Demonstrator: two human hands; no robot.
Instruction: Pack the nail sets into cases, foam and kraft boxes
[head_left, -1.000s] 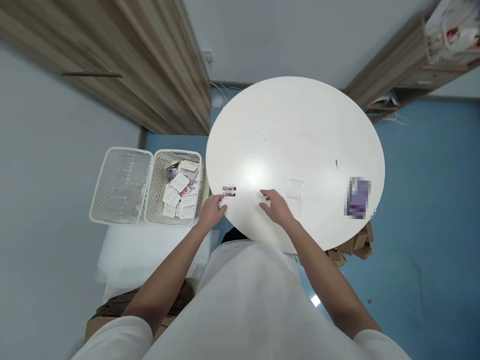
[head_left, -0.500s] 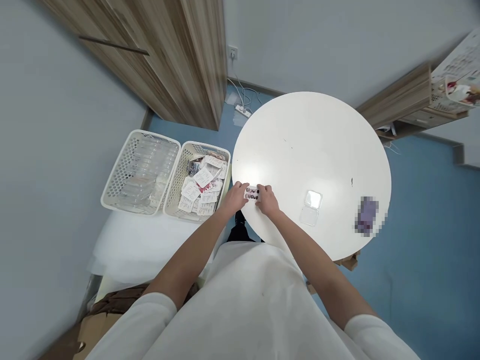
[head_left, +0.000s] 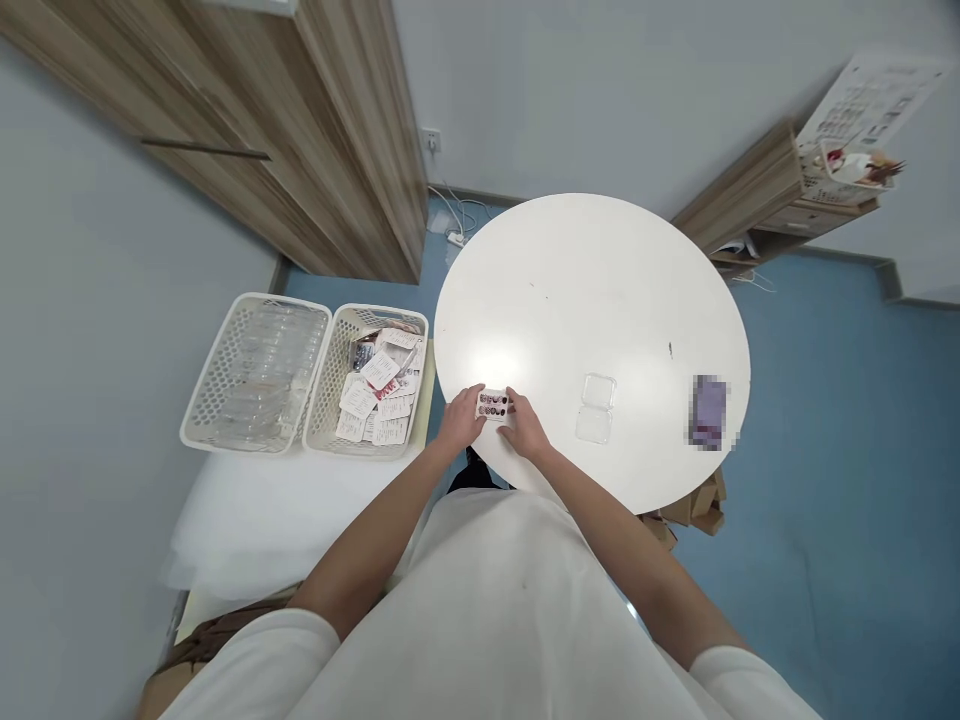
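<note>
Since 1 s ago, both hands have been brought together on the small white card w/ two rows of dark red and black dots (head_left: 493, 404); back then it lay flat on the table w/ the left hand beside it and the right hand apart. Compared w/ 0.5 s ago the grip is much the same, only shifted slightly toward the table's near edge.

Now the card is held at the near-left edge of the round white table (head_left: 592, 280), just above or on the surface; which of the two cannot be told. The left hand (head_left: 461, 425) is pinched on the card's left end, the right hand (head_left: 525, 432) on its right end, fingers curled on it.

A clear plastic clamshell box (head_left: 595, 408), lying open, is seen on the table to the right of the hands, near the near edge. A blurred purple item (head_left: 709, 410) sits by the table's right edge.

Left of the table, two white perforated plastic baskets are set side by side: one w/ clear plastic pieces (head_left: 259, 370), one w/ white printed cards (head_left: 379, 385).
</note>
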